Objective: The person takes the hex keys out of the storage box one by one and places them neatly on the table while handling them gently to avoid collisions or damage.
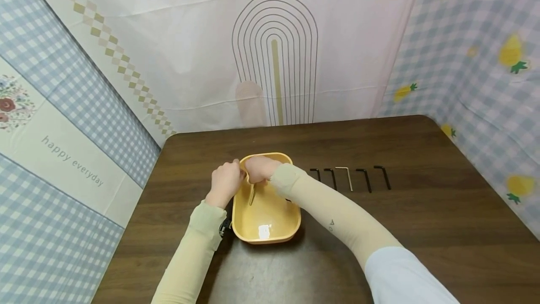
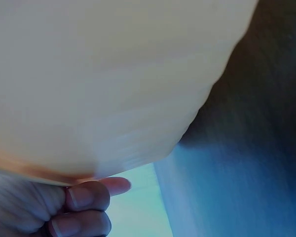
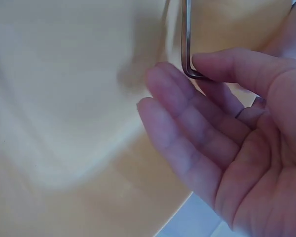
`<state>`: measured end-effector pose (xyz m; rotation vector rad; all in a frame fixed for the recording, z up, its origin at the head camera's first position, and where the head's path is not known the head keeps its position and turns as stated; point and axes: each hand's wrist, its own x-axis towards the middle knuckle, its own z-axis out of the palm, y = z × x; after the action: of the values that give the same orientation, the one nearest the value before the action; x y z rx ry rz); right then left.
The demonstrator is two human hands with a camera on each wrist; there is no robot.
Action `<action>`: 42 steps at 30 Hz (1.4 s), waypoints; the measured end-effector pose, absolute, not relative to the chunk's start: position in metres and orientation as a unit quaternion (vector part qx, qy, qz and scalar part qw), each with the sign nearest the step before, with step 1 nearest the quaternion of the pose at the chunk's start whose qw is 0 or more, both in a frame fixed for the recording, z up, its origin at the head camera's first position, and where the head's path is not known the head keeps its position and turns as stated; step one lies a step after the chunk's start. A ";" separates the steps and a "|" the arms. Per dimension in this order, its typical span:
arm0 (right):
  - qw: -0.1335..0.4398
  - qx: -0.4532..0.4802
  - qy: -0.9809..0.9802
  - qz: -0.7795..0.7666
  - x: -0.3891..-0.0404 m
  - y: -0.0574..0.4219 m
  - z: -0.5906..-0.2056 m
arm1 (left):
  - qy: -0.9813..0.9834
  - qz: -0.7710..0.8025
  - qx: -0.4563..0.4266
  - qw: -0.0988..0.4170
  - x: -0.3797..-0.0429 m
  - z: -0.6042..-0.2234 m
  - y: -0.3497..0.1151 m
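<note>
A yellow plastic bin (image 1: pixel 270 219) stands on the dark wooden table. My left hand (image 1: pixel 225 182) grips its rim at the far left corner; the left wrist view shows curled fingers (image 2: pixel 86 197) right at the edge, below the bin's pale outer wall (image 2: pixel 113 89). Inside the bin, my right hand (image 1: pixel 261 169) pinches a metallic hex key (image 1: pixel 252 195) between thumb and forefinger. In the right wrist view the hex key (image 3: pixel 186 39) is held near its bend, its long arm pointing away from the palm, while the other fingers stay loosely bent.
Several hex keys lie in a row right of the bin, mostly black (image 1: pixel 383 177), with a brass-coloured one (image 1: pixel 349 179) among them. Printed cloth (image 1: pixel 202 60) hangs behind the table's far edge. A black device (image 1: pixel 225 226) sits at the left wrist.
</note>
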<state>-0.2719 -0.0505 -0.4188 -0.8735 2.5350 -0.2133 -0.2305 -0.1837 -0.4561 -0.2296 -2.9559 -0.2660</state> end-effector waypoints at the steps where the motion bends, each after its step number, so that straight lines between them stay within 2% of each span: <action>1: 0.217 -0.324 0.918 -0.075 -0.271 -0.051 -0.418 | -0.990 -0.089 -0.076 0.082 -0.230 -0.456 -0.184; 7: 0.181 -0.342 0.918 -0.082 -0.267 -0.048 -0.414 | -0.990 -0.090 -0.077 0.081 -0.231 -0.456 -0.184; 22: 0.156 -0.347 0.916 -0.128 -0.260 -0.037 -0.406 | -0.990 -0.087 -0.077 0.084 -0.231 -0.456 -0.184; 42: 0.045 -0.408 0.897 -0.166 -0.241 -0.017 -0.390 | -0.987 -0.087 -0.081 0.105 -0.228 -0.458 -0.183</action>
<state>-0.2414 -0.0168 -0.3905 -1.2453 2.7387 -0.5057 -0.2281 -0.1833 -0.4578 -0.2391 -2.9112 -0.2555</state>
